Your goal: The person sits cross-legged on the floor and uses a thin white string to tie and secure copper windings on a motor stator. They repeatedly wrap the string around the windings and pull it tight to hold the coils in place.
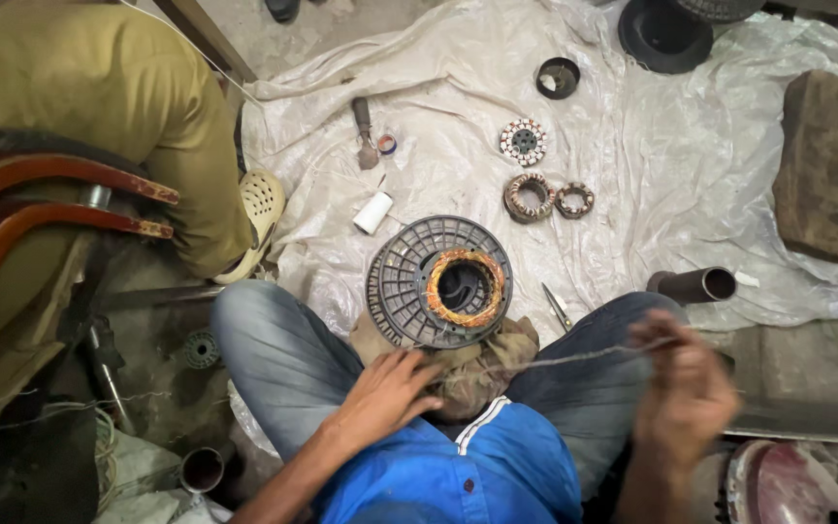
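Observation:
A grey ribbed round housing (400, 281) rests between my knees on a brown cloth (497, 349), with a copper-wound stator (465, 287) set in its middle. My left hand (385, 393) lies on the cloth at the housing's near edge, fingers curled down on it. My right hand (683, 383), blurred, is raised over my right knee and pinches a thin wire (564, 360) that runs taut back toward the cloth and housing.
On the white plastic sheet (652, 165) lie scissors (557, 308), a white roll (372, 212), a tool with a dark handle (366, 133), three small wound stators (524, 142), a black ring (558, 78), a metal pipe (692, 285) and a brick (824, 163). Another person (99, 107) crouches at left.

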